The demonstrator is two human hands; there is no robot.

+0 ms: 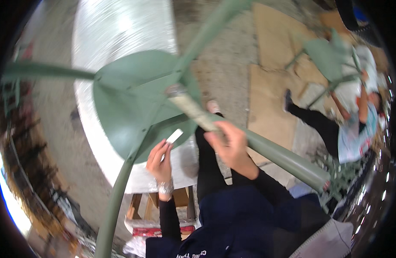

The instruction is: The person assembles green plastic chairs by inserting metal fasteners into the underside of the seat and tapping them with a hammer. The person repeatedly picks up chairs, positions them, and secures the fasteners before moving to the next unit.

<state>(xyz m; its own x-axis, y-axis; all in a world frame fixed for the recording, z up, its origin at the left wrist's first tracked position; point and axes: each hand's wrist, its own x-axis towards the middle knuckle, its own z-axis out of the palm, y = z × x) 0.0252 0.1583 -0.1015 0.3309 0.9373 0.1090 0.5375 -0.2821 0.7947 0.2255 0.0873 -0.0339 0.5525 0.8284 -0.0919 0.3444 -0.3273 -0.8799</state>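
An upside-down green chair [116, 112] lies before me, its seat on a pale, shiny, film-wrapped surface [120, 28] and its legs spread outward. Between the thumb and fingers of my left hand [160, 161] is a small white rectangular piece [174, 136], close to the seat's near edge. My right hand [232, 144] is closed round a pale stick with a dark reddish end [193, 110]. That stick is blurred and points over the chair's crossed frame; its exact kind is unclear. One green chair leg [284, 159] passes beside my right forearm.
At the right a co-worker [357, 124] handles another green chair [325, 58] over cardboard sheets [271, 112] on the floor. Under the near edge of my work surface stands a wooden frame [148, 206]. More green chair parts [348, 180] are piled at the lower right.
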